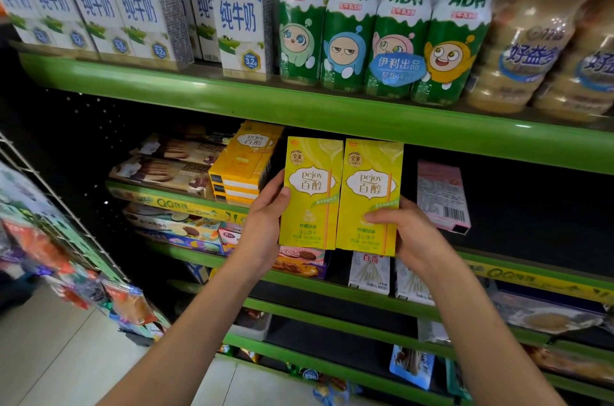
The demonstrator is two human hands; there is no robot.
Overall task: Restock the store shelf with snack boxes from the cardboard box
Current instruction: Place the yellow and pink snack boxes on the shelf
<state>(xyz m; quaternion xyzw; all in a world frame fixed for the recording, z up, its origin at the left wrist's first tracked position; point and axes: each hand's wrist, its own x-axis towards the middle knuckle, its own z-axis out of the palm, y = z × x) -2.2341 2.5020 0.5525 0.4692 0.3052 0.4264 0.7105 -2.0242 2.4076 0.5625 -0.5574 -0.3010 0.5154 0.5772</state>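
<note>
Left hand grips one yellow box; right hand grips a second box. Both boxes are upright, side by side, held in front of the shelf opening.

Risk: each box is held only at its lower edge; one could tip or slip on insertion.

Surroundings: a yellow stack lies just left, a pink box stands right. The gap between appears free. The cardboard box is not in view.

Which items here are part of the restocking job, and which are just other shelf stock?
In the job: left hand; right hand; two yellow Pejoy boxes; stacked Pejoy boxes; green shelf.
Other stock: milk cartons; AD drink bottles; pink box.
</note>
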